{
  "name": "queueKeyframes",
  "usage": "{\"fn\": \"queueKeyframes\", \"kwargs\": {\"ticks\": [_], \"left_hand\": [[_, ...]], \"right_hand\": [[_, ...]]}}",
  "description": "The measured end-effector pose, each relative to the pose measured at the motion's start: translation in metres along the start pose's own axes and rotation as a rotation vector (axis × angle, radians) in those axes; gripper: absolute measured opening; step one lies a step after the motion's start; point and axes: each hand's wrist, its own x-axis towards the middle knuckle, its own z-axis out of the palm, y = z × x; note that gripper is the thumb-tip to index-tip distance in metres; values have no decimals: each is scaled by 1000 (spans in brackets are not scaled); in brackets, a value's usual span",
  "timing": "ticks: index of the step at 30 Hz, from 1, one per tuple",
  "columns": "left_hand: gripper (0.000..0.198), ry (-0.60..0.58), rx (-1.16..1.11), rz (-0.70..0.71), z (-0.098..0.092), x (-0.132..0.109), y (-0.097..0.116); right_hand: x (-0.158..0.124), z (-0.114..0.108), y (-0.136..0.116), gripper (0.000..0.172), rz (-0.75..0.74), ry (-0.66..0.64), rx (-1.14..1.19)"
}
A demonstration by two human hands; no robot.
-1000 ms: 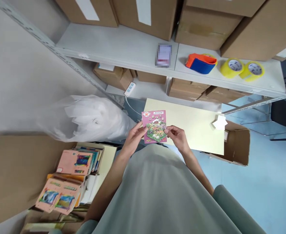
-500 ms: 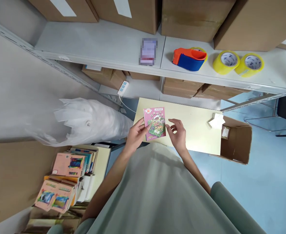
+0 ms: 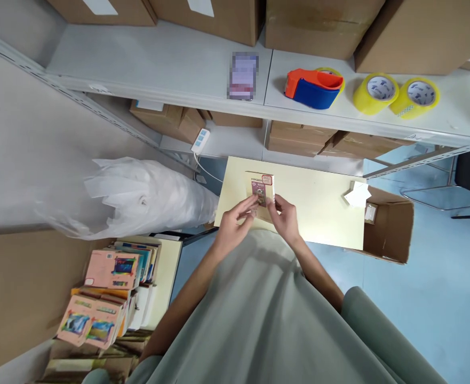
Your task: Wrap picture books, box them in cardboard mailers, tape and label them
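Observation:
Both my hands hold a small flat picture card (image 3: 262, 191) over a pale yellow board (image 3: 323, 208). The card shows its brownish back, with a small picture and a white strip at its top. My left hand (image 3: 237, 221) pinches the card's lower left side with thumb and fingers. On the lower right edge, my right hand (image 3: 285, 217) grips with curled fingers.
A stack of pink picture cards (image 3: 106, 298) lies at lower left. A white plastic bag (image 3: 138, 197) sits to the left. The shelf above carries an orange-blue tape dispenser (image 3: 313, 88), two yellow tape rolls (image 3: 395, 96) and cardboard boxes. An open carton (image 3: 390, 229) stands at right.
The card has been turned over from its pink picture side to its brownish back. My right hand, briefly off it, has closed on it again.

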Motion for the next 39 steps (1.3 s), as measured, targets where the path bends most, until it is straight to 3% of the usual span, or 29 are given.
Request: {"fn": "queueKeyframes", "kwargs": {"ticks": [3, 5, 9, 12, 17, 26, 35, 39], "left_hand": [[66, 142, 3, -46, -12, 6, -5], [76, 174, -37, -84, -19, 9, -4], [73, 20, -217, -184, -25, 9, 9], [67, -40, -264, -238, -23, 6, 21], [66, 0, -269, -263, -17, 1, 28], [67, 90, -297, -275, -16, -9, 22], [65, 203, -299, -244, -14, -15, 14], [63, 276, -249, -213, -10, -16, 8]], "right_hand": [[3, -16, -1, 61, 52, 30, 63], [3, -23, -5, 59, 121, 1, 189], [-3, -28, -14, 55, 237, -66, 472], [-7, -27, -16, 55, 265, -57, 529], [-12, -27, -16, 57, 261, -52, 512], [-12, -21, -14, 66, 251, -52, 379], [-7, -14, -5, 57, 221, -60, 366], [-7, -10, 3, 68, 150, 61, 241]]}}
